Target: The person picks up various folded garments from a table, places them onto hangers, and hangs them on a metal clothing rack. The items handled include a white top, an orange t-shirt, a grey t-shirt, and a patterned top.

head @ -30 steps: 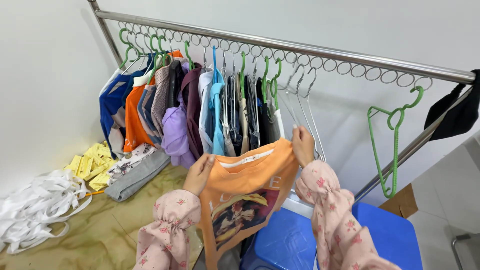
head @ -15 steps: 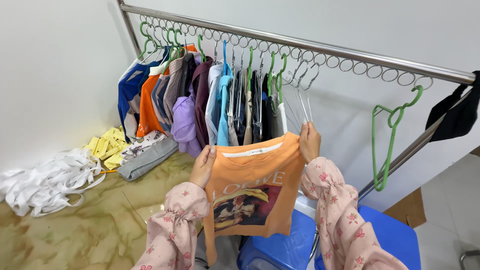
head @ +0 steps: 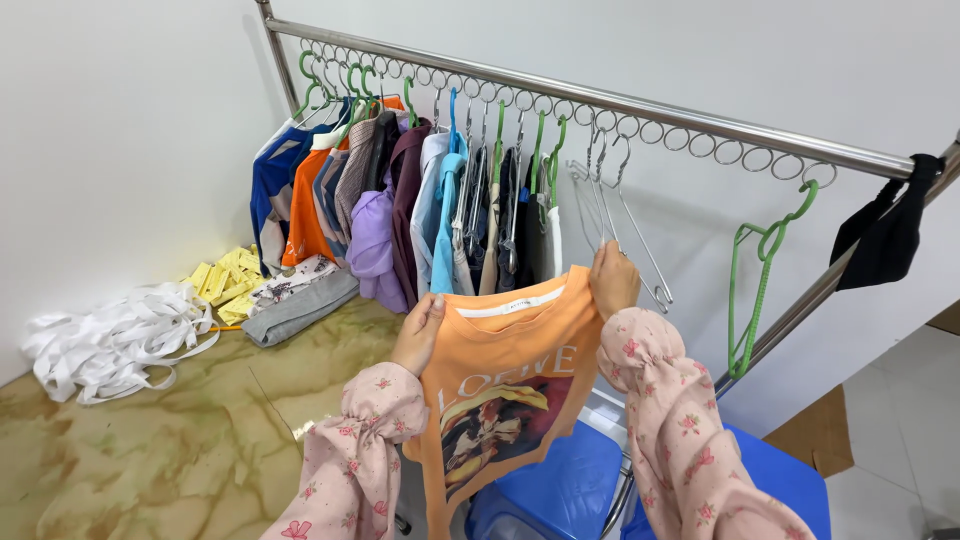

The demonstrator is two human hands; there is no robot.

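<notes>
1. The left hand (head: 420, 335) and right hand (head: 612, 280) each grip a shoulder of the orange T-shirt (head: 510, 390), held up in front of the rail (head: 620, 105).
2. Many garments (head: 420, 200) already hang there.
3. The shirt has no hanger yet; empty wire hangers (head: 615, 210) wait just behind it.

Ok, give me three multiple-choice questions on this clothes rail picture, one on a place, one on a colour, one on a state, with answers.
1. Where do the empty green hangers hang?
A. right part of the rail
B. on the floor
C. among the shirts

2. What colour is the held T-shirt?
A. purple
B. orange
C. white

3. How is the T-shirt held?
A. folded
B. spread between both hands
C. one-handed

Answers: 1 A, they dangle apart from the clothes; 2 B, orange with a print; 3 B, left hand and right hand each grip a shoulder.
</notes>
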